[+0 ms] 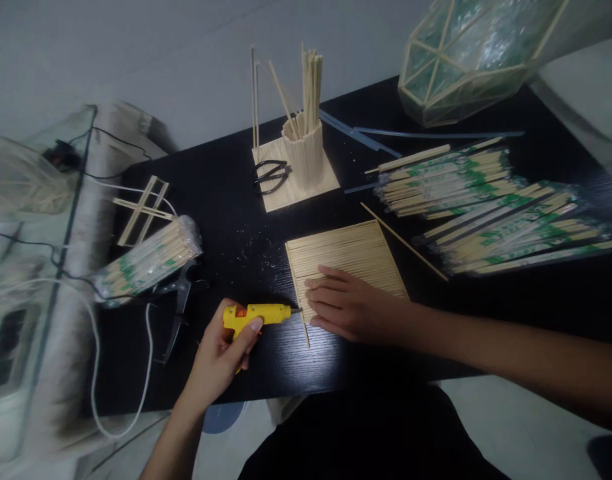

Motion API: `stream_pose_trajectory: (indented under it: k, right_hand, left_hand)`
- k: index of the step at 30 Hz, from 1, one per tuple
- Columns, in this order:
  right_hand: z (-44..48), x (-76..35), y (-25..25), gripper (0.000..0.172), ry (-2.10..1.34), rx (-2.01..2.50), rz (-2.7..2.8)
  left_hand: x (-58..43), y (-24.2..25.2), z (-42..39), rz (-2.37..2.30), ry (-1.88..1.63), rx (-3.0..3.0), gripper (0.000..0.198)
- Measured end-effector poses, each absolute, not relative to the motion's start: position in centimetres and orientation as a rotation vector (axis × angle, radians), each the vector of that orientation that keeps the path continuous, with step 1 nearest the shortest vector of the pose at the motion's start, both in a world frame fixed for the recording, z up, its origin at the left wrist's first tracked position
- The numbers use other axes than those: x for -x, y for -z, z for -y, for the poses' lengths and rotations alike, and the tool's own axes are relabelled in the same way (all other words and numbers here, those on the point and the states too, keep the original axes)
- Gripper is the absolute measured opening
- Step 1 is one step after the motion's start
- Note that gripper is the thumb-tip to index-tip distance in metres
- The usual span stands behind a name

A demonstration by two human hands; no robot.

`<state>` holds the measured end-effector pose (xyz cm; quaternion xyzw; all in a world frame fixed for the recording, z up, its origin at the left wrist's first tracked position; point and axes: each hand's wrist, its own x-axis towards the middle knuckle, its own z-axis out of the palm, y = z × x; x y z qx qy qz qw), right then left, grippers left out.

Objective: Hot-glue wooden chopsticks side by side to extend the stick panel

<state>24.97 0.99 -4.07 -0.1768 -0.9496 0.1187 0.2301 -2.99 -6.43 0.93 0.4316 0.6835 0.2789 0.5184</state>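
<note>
My left hand (pixel 231 340) is wrapped round a yellow glue gun (pixel 266 313). The gun's nozzle meets the left edge of a flat panel of thin wooden sticks (pixel 336 250), by a loose-ended stick (pixel 306 333) that juts out toward me. Fingers stretched out, my right hand (pixel 349 303) lies flat on the panel, just right of the nozzle, hiding its lower part. Whether glue is coming out is too small to tell.
Behind the panel, a stick cup (pixel 306 157) stands on a square stick base (pixel 279 197) beside black scissors (pixel 271 177). Packs of wrapped chopsticks (pixel 511 233) lie at right. Pliers (pixel 179 300) and another chopstick pack (pixel 153 260) are at left, near a white cable (pixel 93 373).
</note>
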Motion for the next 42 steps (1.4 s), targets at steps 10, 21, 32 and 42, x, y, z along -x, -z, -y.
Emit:
stream_pose_trajectory:
  k: [10,21,32,42]
  right_hand:
    - [-1.0,-25.0,4.0,0.020,-0.306,0.495,2.610]
    - [-0.9,-25.0,4.1,0.020,-0.312,0.485,2.594]
    - [-1.0,-24.9,4.2,0.018,-0.323,0.493,2.607]
    - [-0.9,-25.0,4.2,0.018,-0.287,0.497,2.598]
  left_hand:
    - [3.0,-1.2,6.2,-1.538,-0.620,-1.031,0.041]
    - [3.3,-0.9,5.7,-1.549,-0.594,-0.962,0.045]
    - [4.0,-0.6,5.5,-1.517,-0.506,-0.944,0.050]
    - [3.1,0.1,5.0,-1.546,-0.704,-0.914,0.047]
